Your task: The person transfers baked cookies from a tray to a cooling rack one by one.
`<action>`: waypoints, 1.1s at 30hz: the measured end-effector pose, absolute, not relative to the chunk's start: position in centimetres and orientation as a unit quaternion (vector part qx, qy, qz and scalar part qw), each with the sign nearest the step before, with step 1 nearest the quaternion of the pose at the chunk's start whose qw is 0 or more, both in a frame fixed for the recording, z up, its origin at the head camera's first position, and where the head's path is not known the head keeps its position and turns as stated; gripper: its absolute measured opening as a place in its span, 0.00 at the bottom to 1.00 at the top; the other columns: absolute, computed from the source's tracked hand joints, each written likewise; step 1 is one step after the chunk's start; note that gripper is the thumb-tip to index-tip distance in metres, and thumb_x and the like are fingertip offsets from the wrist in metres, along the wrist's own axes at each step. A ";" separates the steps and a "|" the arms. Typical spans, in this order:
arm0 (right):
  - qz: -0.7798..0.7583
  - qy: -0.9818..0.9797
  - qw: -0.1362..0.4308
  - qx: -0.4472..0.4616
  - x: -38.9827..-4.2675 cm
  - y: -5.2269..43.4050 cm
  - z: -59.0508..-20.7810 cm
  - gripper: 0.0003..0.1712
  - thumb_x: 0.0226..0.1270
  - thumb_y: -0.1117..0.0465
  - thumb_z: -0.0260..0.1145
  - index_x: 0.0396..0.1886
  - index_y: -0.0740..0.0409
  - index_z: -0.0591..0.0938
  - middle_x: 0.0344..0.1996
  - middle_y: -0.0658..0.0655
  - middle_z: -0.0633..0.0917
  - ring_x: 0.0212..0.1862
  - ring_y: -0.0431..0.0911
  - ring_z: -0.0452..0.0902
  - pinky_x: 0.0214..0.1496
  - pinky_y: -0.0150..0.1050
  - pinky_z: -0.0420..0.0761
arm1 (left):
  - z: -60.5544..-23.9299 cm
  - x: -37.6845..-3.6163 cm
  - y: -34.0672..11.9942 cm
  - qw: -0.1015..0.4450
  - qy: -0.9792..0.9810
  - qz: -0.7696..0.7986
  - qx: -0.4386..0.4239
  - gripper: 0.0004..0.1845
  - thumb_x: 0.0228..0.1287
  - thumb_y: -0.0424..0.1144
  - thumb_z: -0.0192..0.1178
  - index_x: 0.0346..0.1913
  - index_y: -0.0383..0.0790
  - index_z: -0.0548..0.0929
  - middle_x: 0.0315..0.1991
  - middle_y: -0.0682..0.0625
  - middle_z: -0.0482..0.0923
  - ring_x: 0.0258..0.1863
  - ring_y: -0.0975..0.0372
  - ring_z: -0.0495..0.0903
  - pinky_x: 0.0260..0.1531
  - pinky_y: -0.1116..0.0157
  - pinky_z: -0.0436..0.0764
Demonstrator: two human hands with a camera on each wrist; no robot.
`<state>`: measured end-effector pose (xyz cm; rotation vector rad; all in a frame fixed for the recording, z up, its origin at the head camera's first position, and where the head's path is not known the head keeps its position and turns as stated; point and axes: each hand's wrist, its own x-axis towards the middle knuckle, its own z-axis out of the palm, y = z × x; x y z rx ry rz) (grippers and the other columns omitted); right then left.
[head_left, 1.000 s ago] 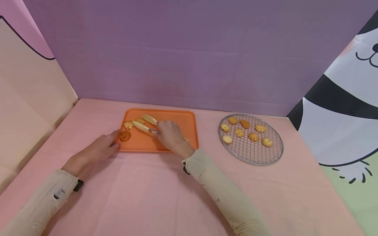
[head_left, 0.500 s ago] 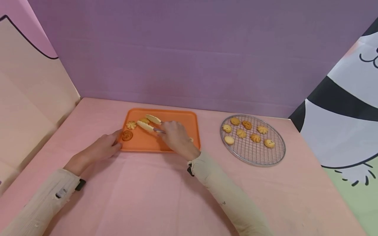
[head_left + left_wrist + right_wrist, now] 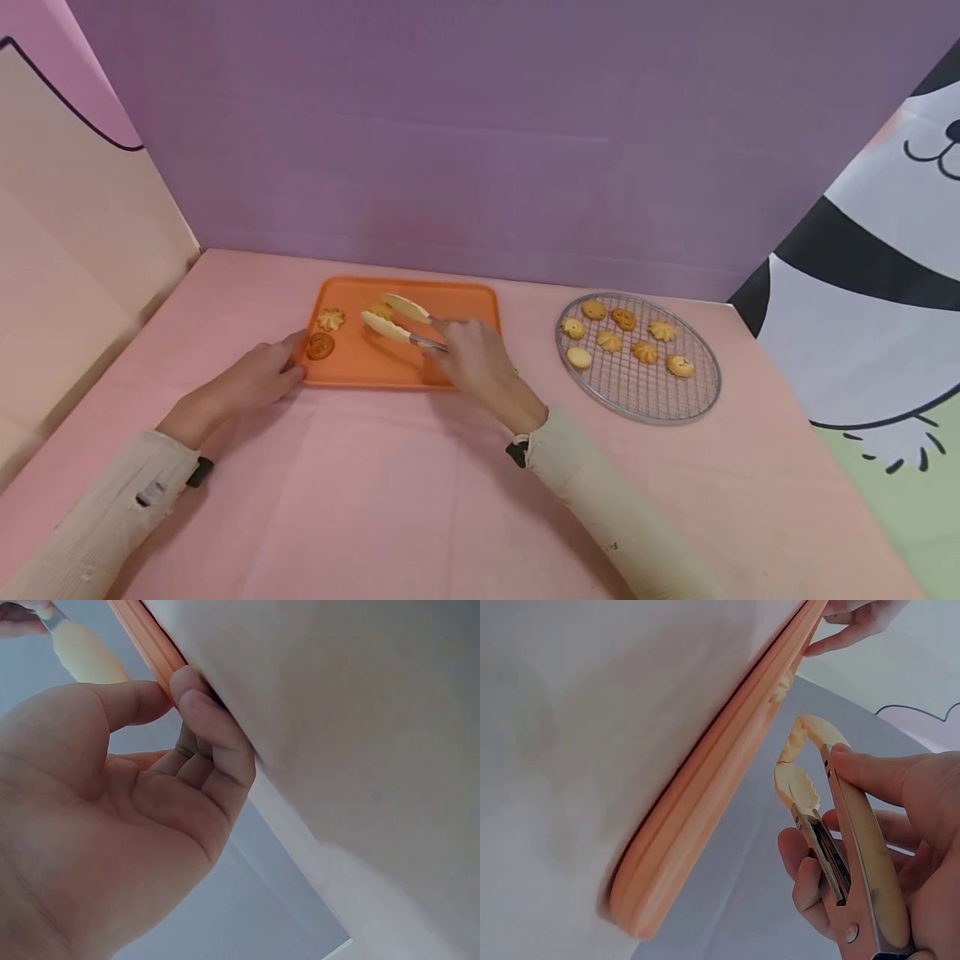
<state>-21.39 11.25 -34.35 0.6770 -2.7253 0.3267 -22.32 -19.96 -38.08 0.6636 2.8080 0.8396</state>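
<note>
My left hand pinches the left edge of an orange tray between thumb and fingers, as the left wrist view shows. My right hand grips metal tongs with cream, scalloped tips, held over the middle of the tray. Between the tips in the head view is a yellow cookie. Towards the tray's left end lie a pale flower-shaped cookie and a browner round cookie. The tray's near right part is hidden behind my right hand.
A round wire cooling rack stands to the right of the tray, bearing several cookies, mostly over its left and back parts. Pink cloth covers the table. A purple backdrop rises behind it.
My right hand has moved right and slightly nearer with the tongs. The yellow cookie has shifted right along with the tips, away from the flower-shaped cookie. My left hand stays at the tray edge.
</note>
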 end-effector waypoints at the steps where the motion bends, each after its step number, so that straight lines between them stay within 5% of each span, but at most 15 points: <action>1: 0.115 -0.951 0.159 0.239 -21.1 11.5 -34.3 0.26 0.62 0.53 0.74 0.59 0.57 0.84 0.33 0.55 0.87 0.28 0.45 0.80 0.30 0.40 0.79 | -38.0 -22.3 -20.0 0.068 0.932 0.279 0.220 0.35 0.70 0.32 0.52 0.73 0.19 0.53 0.19 0.52 0.67 0.18 0.62 0.69 0.23 0.64 0.70; 14: 0.128 -0.940 0.193 0.251 -18.1 14.0 -34.4 0.27 0.60 0.54 0.75 0.58 0.60 0.84 0.40 0.56 0.88 0.35 0.52 0.84 0.36 0.48 0.83 | -37.8 -22.1 -19.9 0.073 0.933 0.282 0.213 0.34 0.71 0.33 0.53 0.73 0.20 0.53 0.20 0.52 0.68 0.18 0.62 0.69 0.22 0.64 0.69; 25: 0.112 -0.935 0.213 0.260 -16.9 15.7 -34.5 0.28 0.59 0.54 0.76 0.58 0.61 0.83 0.35 0.55 0.86 0.32 0.52 0.82 0.35 0.48 0.82 | -38.0 -22.3 -19.9 0.078 0.931 0.283 0.217 0.34 0.71 0.33 0.51 0.74 0.19 0.52 0.20 0.51 0.67 0.19 0.61 0.69 0.23 0.64 0.69; 33: 0.122 -0.929 0.233 0.260 -15.5 17.5 -35.0 0.26 0.59 0.55 0.76 0.56 0.61 0.84 0.47 0.62 0.87 0.41 0.56 0.86 0.42 0.50 0.84 | -37.9 -22.2 -19.9 0.077 0.931 0.283 0.219 0.35 0.71 0.32 0.51 0.73 0.19 0.52 0.19 0.52 0.68 0.19 0.62 0.69 0.23 0.64 0.69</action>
